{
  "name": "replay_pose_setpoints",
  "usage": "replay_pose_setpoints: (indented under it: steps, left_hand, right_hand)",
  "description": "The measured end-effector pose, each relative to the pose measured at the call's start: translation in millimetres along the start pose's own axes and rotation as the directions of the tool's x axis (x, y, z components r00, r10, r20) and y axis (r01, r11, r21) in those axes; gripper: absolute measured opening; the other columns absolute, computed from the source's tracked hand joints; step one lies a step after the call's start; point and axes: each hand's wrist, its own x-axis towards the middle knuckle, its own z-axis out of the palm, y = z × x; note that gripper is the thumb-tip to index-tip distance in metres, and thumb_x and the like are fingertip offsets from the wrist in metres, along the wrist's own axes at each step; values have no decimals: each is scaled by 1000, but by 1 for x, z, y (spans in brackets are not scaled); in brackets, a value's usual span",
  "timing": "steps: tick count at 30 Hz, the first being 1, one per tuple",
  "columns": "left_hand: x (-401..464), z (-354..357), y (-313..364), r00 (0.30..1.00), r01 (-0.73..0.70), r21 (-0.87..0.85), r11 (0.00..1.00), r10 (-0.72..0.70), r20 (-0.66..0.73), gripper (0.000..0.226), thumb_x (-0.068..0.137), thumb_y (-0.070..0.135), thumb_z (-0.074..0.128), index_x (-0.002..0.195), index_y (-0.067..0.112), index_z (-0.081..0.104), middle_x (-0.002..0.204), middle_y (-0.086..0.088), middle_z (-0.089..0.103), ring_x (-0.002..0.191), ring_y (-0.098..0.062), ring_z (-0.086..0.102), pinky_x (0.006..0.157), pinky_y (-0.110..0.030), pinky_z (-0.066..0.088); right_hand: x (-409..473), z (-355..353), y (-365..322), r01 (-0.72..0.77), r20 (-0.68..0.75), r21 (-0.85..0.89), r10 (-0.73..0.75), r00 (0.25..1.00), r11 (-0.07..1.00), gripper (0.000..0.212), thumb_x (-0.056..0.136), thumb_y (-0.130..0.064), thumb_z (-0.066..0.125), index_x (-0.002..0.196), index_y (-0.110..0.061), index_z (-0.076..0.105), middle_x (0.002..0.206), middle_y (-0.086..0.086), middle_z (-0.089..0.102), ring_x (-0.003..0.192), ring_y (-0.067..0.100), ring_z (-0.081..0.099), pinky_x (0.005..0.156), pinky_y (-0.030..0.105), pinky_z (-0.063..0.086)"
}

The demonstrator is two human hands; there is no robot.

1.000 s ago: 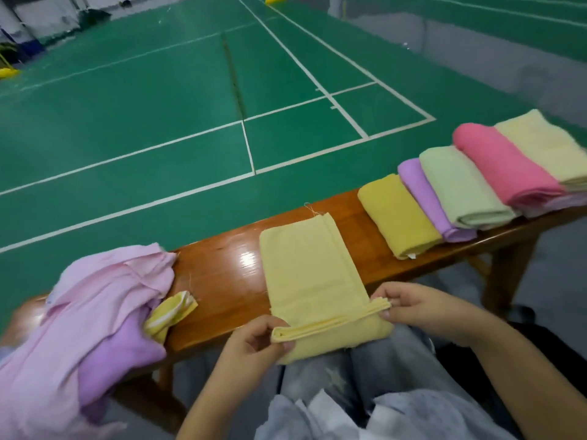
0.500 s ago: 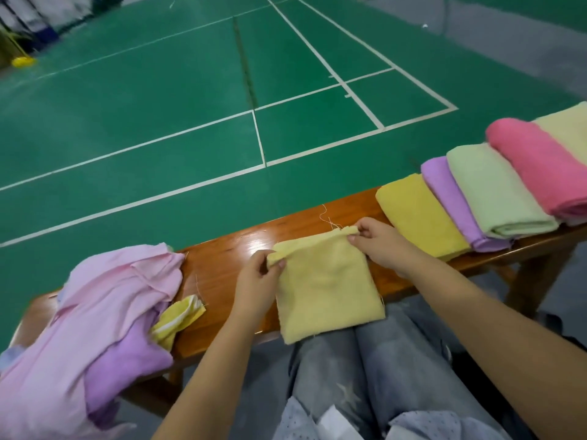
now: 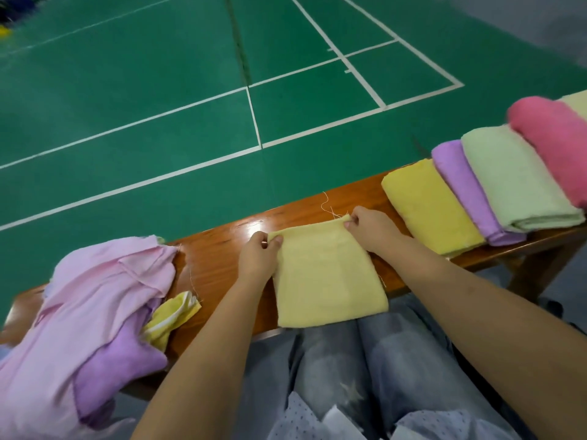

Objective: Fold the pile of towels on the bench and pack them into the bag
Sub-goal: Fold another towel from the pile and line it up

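A pale yellow towel point(image 3: 327, 277) lies folded in half on the wooden bench point(image 3: 222, 246), its near edge hanging over my lap. My left hand point(image 3: 259, 258) pinches its far left corner and my right hand point(image 3: 370, 228) pinches its far right corner. To the left sits a loose pile of unfolded towels point(image 3: 92, 306) in pink and purple, with a yellow striped one point(image 3: 173, 315) poking out. On the right lie folded towels in a row: mustard yellow point(image 3: 428, 211), purple point(image 3: 467, 188), light green point(image 3: 514, 176), pink point(image 3: 552, 138). No bag shows in view.
The bench runs left to right in front of my knees, with a green court floor with white lines point(image 3: 254, 122) behind it. A bench leg point(image 3: 536, 271) stands at the right. A cream towel point(image 3: 576, 103) is cut off at the right edge.
Both hands carried the towel's near edge up and over to its far edge, folding it in half. They still pinch the far corners; the view has shifted left.
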Motion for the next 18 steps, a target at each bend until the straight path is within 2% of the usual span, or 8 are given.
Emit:
replay_pose_setpoints:
  steps: [6,8,9,11,12,14,16,18]
  left_hand:
    - [4,-5,4,997,43,60,997,-46,61,40,100,39,46,125,8,48,117,-5,58,95,-20,48,77,-29,37]
    - [1,-8,9,995,58,70,996,-63,77,42,99,40,46,127,9,44,127,-9,54,102,-22,51,82,-30,39]
    - [-5,-9,9,997,18,83,996,-24,71,47,98,41,48,133,9,41,135,-10,48,110,-23,51,88,-32,41]
    - [-26,-14,3,977,-213,192,958,209,39,60,94,46,52,142,14,34,149,-7,32,130,-23,42,107,-37,38]
    - [-41,-16,-2,928,-371,246,896,370,51,66,91,52,54,144,18,33,154,-2,25,138,-20,32,114,-37,30]
    - [-73,-18,-16,771,-636,321,702,597,222,80,83,66,50,148,25,28,159,7,14,145,-13,13,118,-35,15]
    - [-95,-14,-35,672,-741,388,549,599,435,93,77,74,45,152,32,12,161,12,-4,148,-10,-6,120,-36,-1]
    - [-102,-6,-61,665,-747,454,486,546,510,95,80,68,50,152,34,-1,158,15,-13,146,-7,-16,121,-38,-8]
  right_hand:
    - [1,-2,-4,10,25,-2,-10,1000,1000,20,99,-31,45,111,-16,51,97,2,59,85,17,56,71,28,48]
    - [-2,-5,-5,-36,26,34,35,999,999,19,99,-31,46,109,-15,50,99,4,60,83,16,55,67,26,44]
    - [-7,-7,-6,-51,9,52,51,999,997,19,99,-32,47,109,-15,49,98,3,60,82,15,55,65,25,43]
    - [-21,-11,-1,2,-108,54,4,994,999,20,98,-33,49,108,-16,49,99,0,58,81,13,54,66,24,44]
    - [-33,-11,4,68,-187,36,-60,980,997,21,97,-33,50,109,-16,50,103,-1,57,84,13,54,69,25,46]
    - [-63,-5,15,257,-291,26,-239,927,966,25,95,-35,53,111,-16,55,109,-1,55,95,14,53,79,29,48]
    - [-92,4,25,453,-237,37,-433,870,891,38,90,-46,53,112,-15,60,118,1,58,107,18,54,89,30,44]
    - [-109,15,35,541,-25,11,-540,841,841,62,82,-63,45,123,-18,60,137,0,52,127,19,47,103,32,35]
